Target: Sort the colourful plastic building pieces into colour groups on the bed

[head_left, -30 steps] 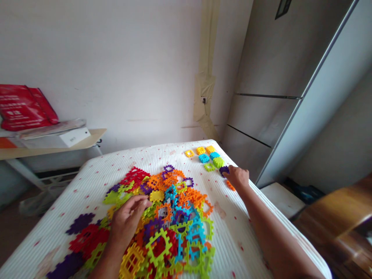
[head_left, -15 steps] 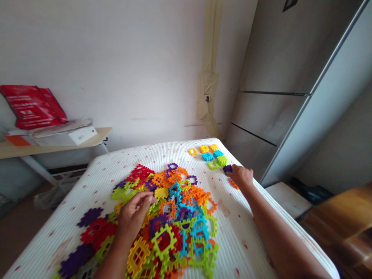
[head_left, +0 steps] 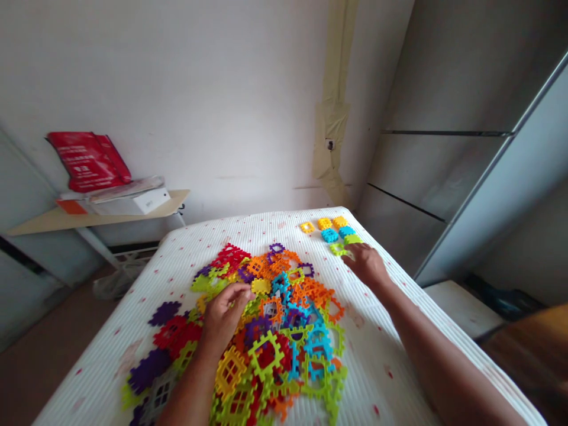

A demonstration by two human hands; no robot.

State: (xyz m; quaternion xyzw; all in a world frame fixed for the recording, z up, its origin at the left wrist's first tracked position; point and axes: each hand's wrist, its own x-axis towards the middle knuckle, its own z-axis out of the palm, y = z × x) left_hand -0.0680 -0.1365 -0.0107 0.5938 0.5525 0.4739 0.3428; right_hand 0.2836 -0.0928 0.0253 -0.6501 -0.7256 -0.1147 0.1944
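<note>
A large heap of toothed plastic building tiles in several colours covers the middle of the bed-like surface. My left hand (head_left: 225,313) is over the heap's left side, thumb and index finger drawn together beside a yellow square tile (head_left: 261,286); anything between them is too small to make out. My right hand (head_left: 367,263) reaches to the far right, fingers bent down just right of a lime green square frame (head_left: 338,249). What lies beneath its fingers is hidden. Beyond it stand a green block (head_left: 352,239), blue blocks (head_left: 329,235) and yellow blocks (head_left: 325,223).
The tiles lie on a white ribbed cover (head_left: 373,331) with small red marks. A side table (head_left: 177,201) at the left carries a red bag (head_left: 89,160) and a white box (head_left: 151,200). A grey cabinet (head_left: 412,171) stands close on the right, by the wall.
The view has swung left. My right hand has moved left from the purple block towards the lime green frame, and now covers the purple block. My left hand stays by the yellow tile.
</note>
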